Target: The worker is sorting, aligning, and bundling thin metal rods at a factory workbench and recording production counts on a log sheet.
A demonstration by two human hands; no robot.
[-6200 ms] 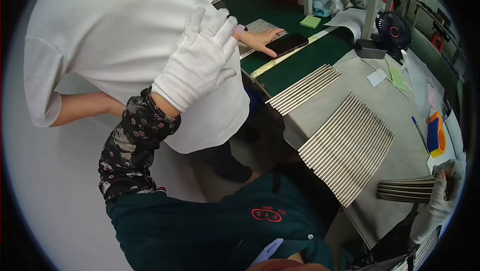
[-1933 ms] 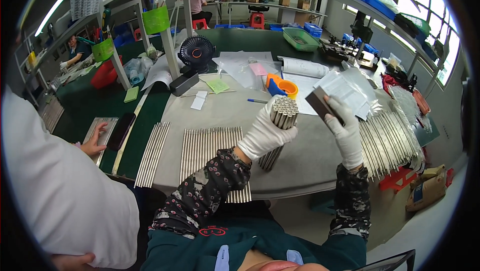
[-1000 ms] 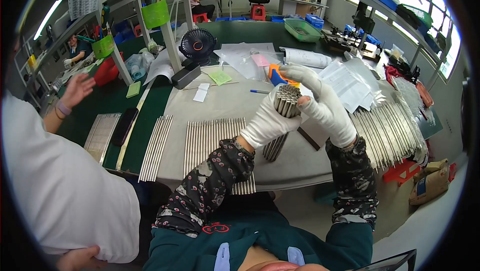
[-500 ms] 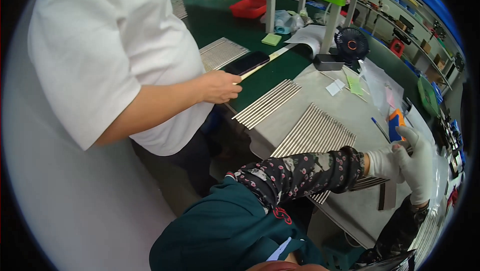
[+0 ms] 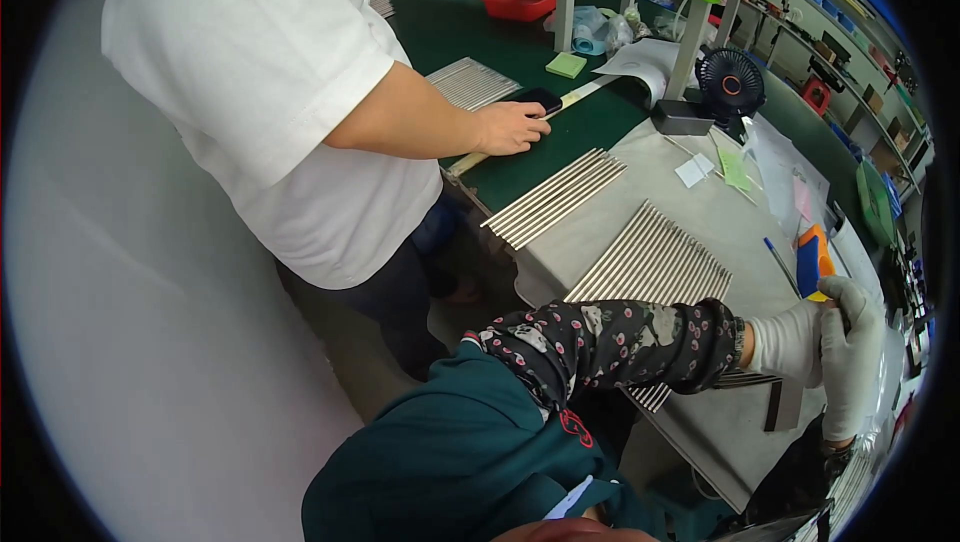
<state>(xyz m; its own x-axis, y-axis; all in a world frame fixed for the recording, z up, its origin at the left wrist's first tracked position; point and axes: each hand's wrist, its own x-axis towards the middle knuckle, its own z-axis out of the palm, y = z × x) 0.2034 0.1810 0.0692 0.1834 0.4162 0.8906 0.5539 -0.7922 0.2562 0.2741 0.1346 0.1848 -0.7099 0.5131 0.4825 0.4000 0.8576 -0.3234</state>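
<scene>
My left hand (image 5: pixel 789 344), in a white glove, reaches over the grey-covered table with its fingertips hidden against the other hand. My right hand (image 5: pixel 851 360), also gloved in white, meets it with fingers bent and closed. Whatever may be between the two hands cannot be made out. Under my left forearm lies a row of thin metal rods (image 5: pixel 655 260), side by side. A dark rectangular block (image 5: pixel 783 405) rests just below my left hand. An orange and blue object (image 5: pixel 815 261) lies just beyond my right hand.
Another row of rods (image 5: pixel 556 198) lies at the table's left edge. A co-worker in a white shirt (image 5: pixel 270 72) stands at left, one hand at a dark phone (image 5: pixel 538 100). Farther back are a small black fan (image 5: pixel 731 83), a dark box (image 5: pixel 683 118) and a red tray (image 5: pixel 519 1).
The view has shifted slightly. My right hand's raised fingers have bent down against my left hand. The co-worker's hand has lowered the phone onto the green table and flattened over it.
</scene>
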